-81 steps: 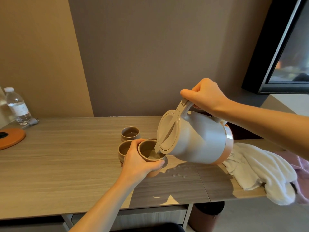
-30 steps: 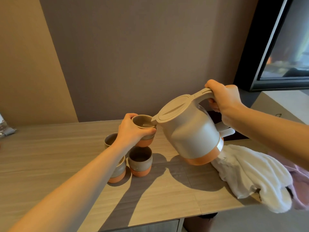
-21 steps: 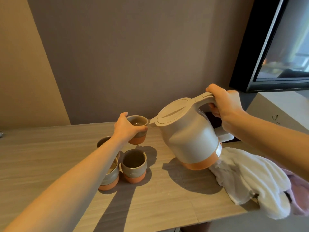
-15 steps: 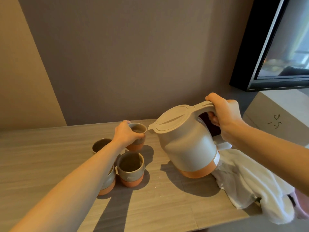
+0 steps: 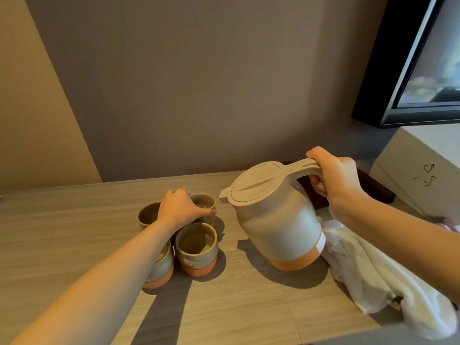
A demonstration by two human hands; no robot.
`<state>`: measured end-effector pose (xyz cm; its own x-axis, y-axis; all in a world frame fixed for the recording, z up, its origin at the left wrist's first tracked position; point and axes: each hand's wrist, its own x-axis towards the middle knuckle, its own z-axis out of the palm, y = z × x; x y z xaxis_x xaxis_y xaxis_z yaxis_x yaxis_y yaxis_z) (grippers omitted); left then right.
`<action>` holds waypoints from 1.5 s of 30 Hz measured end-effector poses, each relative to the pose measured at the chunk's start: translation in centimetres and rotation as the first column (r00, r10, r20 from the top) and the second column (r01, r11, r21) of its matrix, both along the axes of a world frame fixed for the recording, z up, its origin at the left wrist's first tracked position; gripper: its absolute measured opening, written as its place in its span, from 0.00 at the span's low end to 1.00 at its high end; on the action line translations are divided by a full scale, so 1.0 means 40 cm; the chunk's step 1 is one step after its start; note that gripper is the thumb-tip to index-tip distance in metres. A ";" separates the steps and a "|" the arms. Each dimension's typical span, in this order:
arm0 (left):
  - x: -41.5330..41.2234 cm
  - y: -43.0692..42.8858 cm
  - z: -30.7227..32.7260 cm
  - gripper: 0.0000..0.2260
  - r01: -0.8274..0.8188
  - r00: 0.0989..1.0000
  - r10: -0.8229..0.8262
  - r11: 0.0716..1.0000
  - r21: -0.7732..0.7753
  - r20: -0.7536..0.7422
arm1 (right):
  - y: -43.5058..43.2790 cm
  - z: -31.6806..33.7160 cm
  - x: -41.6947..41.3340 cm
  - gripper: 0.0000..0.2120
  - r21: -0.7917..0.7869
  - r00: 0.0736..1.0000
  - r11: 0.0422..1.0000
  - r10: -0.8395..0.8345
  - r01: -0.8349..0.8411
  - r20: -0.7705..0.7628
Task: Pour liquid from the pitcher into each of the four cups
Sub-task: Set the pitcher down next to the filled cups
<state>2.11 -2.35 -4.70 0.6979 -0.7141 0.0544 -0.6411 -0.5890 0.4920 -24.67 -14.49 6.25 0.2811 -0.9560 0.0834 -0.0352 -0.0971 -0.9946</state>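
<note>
Gripping pitcher (image 5: 278,220); only legible writing: scribble on box (image 5: 428,175).

Pouring has ended. The pitcher (image 5: 278,220), tipped steeply over a cup 2.7 s ago, is now sitting upright, its orange base apparently resting on the table (image 5: 74,235) beside the white cloth (image 5: 373,277); contact is hard to confirm from this angle. The right hand (image 5: 333,180) has come down with it and is now gripping the handle at a level angle. The left hand (image 5: 181,209), which was lifting the cup (image 5: 202,204) to the spout, has carried it to the far right of the group and is now resting over its rim as it stands among the other three. The water bottle and orange disc have left the frame.
</note>
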 end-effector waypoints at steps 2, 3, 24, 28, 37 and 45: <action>0.002 0.003 -0.008 0.43 -0.021 1.000 0.021 1.000 -0.021 0.007 | 0.004 -0.001 0.000 0.14 0.003 1.000 1.000 0.007 -0.008 0.005; 0.002 0.005 -0.011 0.43 -0.022 1.000 0.022 1.000 -0.007 0.016 | 0.006 -0.001 -0.001 0.14 0.001 1.000 1.000 0.012 -0.012 0.004; -0.105 0.078 0.191 0.25 0.045 0.915 -0.208 0.904 -0.424 -0.346 | 0.029 -0.023 -0.007 0.13 0.069 0.996 0.998 0.008 -0.014 0.089; -0.180 0.082 0.205 0.23 0.050 0.885 -0.272 0.862 -0.504 -0.378 | 0.028 -0.035 -0.002 0.12 0.090 0.990 0.995 0.018 -0.031 0.139; -0.292 0.052 0.089 0.39 -0.306 0.514 -0.267 0.830 -0.466 -0.815 | 0.007 -0.090 0.005 0.22 0.168 0.982 0.985 -0.057 0.026 0.181; -0.335 0.012 0.075 0.28 -0.323 0.485 -0.264 0.832 -0.451 -0.834 | -0.021 -0.116 0.011 0.18 0.186 0.972 0.981 -0.088 0.047 0.217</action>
